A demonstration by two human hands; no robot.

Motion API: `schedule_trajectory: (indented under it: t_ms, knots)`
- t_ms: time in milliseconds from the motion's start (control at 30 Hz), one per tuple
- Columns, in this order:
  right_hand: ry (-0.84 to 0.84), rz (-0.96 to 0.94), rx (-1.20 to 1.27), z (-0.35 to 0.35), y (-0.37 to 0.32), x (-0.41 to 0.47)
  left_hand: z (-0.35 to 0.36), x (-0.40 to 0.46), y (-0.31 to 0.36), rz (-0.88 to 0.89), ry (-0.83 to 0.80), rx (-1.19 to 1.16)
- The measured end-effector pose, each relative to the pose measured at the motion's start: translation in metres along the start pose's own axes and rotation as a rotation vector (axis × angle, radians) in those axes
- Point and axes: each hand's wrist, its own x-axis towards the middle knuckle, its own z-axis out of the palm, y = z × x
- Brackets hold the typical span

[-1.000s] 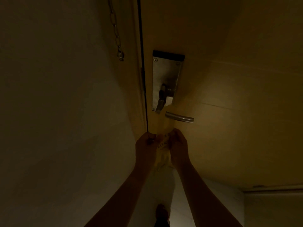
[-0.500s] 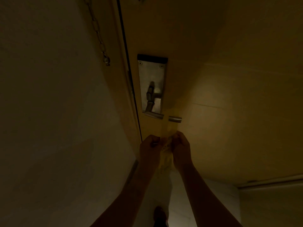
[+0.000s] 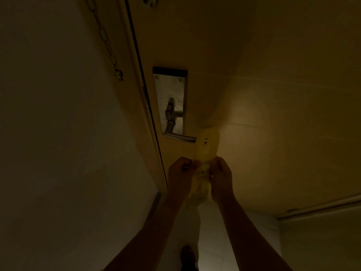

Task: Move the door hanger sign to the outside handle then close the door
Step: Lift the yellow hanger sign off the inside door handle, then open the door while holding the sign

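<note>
In dim light, a yellowish door hanger sign [image 3: 203, 173] with dark lettering hangs at the free end of the metal lever handle [image 3: 180, 137] on the wooden door [image 3: 244, 75]. The sign's looped top lies over the handle's tip, which shows through its hole. My left hand [image 3: 180, 178] pinches the sign's left edge and my right hand [image 3: 221, 179] pinches its right edge, just below the handle. The handle sits on a steel plate [image 3: 171, 98]. The door looks shut or nearly shut against the frame.
A door chain [image 3: 106, 42] hangs on the frame at upper left, beside a plain wall [image 3: 58, 133]. Pale floor tiles [image 3: 214, 241] and a foot [image 3: 187, 255] show below between my forearms. A wall and skirting run at the lower right.
The sign's top loop has slid along the handle to its free right end. Both hands stay pinched on the sign. The view has shifted, so the door appears further left.
</note>
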Motion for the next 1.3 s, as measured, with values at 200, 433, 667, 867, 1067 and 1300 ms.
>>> schedule_trajectory:
  t_ms: [200, 433, 667, 867, 1067, 1300]
  knots:
    - [-0.046, -0.058, 0.009, 0.017, -0.032, -0.017, -0.025, 0.006, 0.015, 0.033, 0.017, -0.180]
    - [-0.139, -0.166, -0.021, 0.060, -0.078, -0.034, -0.072, 0.004, 0.039, 0.122, -0.029, -0.418]
    - [-0.347, -0.412, -0.277, 0.103, -0.092, -0.020, -0.114, 0.012, 0.054, 0.219, 0.215, -0.273]
    - [-0.069, -0.693, -1.121, 0.109, -0.079, 0.019, -0.129, 0.012, 0.047, 0.196, 0.278, -0.163]
    - [0.021, -0.731, -1.398, 0.118, -0.070, 0.018, -0.133, 0.015, 0.040, 0.157, 0.298, -0.176]
    - [0.024, -0.635, -1.298, 0.117, -0.062, 0.021, -0.136, 0.014, 0.034, 0.133, 0.318, -0.168]
